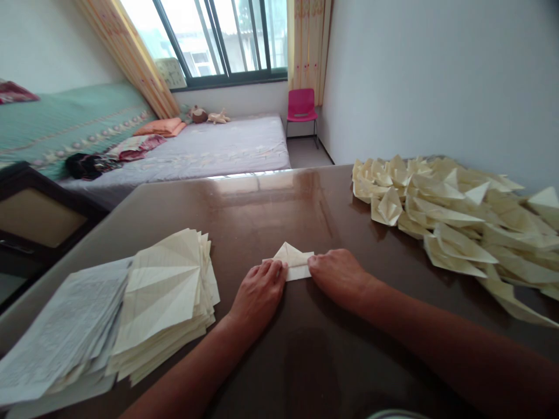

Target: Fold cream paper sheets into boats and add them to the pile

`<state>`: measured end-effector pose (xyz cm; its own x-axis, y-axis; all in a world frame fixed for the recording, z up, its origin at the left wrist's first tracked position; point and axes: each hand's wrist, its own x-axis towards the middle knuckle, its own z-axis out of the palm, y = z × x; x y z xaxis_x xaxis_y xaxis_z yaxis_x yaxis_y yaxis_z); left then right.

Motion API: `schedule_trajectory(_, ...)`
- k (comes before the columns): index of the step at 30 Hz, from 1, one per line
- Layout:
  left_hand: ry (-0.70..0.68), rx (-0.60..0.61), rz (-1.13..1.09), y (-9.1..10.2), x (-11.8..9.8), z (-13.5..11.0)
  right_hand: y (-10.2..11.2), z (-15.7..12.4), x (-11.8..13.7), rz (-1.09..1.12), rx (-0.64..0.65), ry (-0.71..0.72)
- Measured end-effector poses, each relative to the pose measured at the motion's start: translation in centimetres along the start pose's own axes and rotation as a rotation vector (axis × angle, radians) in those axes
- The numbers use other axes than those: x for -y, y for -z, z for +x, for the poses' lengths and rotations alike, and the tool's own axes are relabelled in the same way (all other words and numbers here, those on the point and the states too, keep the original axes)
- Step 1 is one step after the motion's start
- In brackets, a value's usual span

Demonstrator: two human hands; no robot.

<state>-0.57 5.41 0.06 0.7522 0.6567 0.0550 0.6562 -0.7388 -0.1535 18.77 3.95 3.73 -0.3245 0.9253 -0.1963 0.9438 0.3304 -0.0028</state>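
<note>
A small cream sheet of folded paper (299, 272) lies on the brown table (257, 212), a triangular point at its far edge and a straight band along the near side. My left hand (258, 289) presses its curled fingers on the left end. At the right end, my right hand (343, 278) is closed, with thumb and fingers gripping the paper's edge. The fingertips hide both ends of the paper. To the left of my hands is a stack of creased cream paper sheets (163, 282). Folded cream paper pieces (454, 212), some boat-shaped, are heaped on the right.
Printed sheets (65, 331) lie at the table's left, partly beneath the cream stack. A dark cabinet (43, 215) stands beyond the left edge. Behind the table are a bed (236, 142) and a pink chair (301, 106). A white wall (437, 75) borders the right side.
</note>
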Motion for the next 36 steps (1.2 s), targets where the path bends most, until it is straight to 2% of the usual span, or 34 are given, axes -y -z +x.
schedule_trajectory(4,0.019,-0.012,0.002,0.2,-0.2,0.2,0.0,1.2,-2.6,0.035,-0.130,-0.048)
schedule_trajectory(11,0.005,-0.045,0.005,-0.2,0.0,0.1,-1.9,2.8,-5.7,0.343,-0.095,0.005)
schedule_trajectory(14,0.017,-0.062,0.006,-0.3,0.0,0.2,-2.0,3.0,-5.9,0.500,-0.094,0.041)
schedule_trajectory(20,0.086,-0.107,-0.083,-0.1,0.2,0.4,-2.0,3.3,-5.7,0.795,-0.145,0.026)
schedule_trajectory(22,0.107,-0.149,-0.176,-0.1,0.2,0.5,-2.0,3.4,-5.3,0.882,-0.182,0.032)
schedule_trajectory(25,0.149,-0.259,-0.433,0.1,0.3,0.7,-1.7,3.1,-4.0,0.952,-0.337,0.028)
schedule_trajectory(28,0.231,-0.364,-0.756,0.6,0.2,0.8,-1.4,2.4,-2.1,0.913,-0.509,0.064)
schedule_trajectory(31,0.309,-0.417,-1.021,1.2,0.0,0.9,-1.2,1.5,-0.4,0.742,-0.622,0.194)
schedule_trajectory(34,0.357,-0.434,-1.192,1.4,0.1,0.9,-1.3,0.9,0.5,0.498,-0.640,0.308)
schedule_trajectory(36,0.377,-0.438,-1.239,1.2,0.4,0.9,-1.4,0.8,0.6,0.414,-0.624,0.346)
